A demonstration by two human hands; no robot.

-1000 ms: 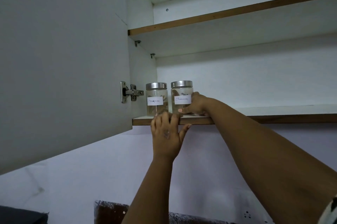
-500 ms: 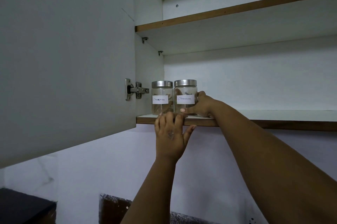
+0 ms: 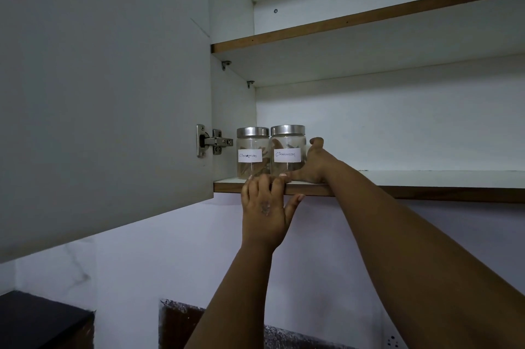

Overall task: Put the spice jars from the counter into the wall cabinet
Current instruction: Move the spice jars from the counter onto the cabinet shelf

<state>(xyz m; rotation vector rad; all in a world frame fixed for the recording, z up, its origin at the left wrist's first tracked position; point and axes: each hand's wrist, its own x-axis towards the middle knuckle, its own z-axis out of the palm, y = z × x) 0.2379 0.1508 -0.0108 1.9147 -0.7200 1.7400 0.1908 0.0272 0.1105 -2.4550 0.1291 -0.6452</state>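
Two jars, left [image 3: 252, 152] and right [image 3: 287, 150], touching on shelf [image 3: 426, 178], unmoved. Right hand [image 3: 314, 162] still cupping right jar; left hand [image 3: 264, 206] fingers stay hooked over shelf edge.

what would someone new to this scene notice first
Two glass jars with steel lids, the left jar and the right jar, stand side by side at the left end of the lower shelf, each with a handwritten white label. The right hand rests against the right jar's side, while the left hand grips the shelf's front edge. The open cabinet door fills the left of the view.
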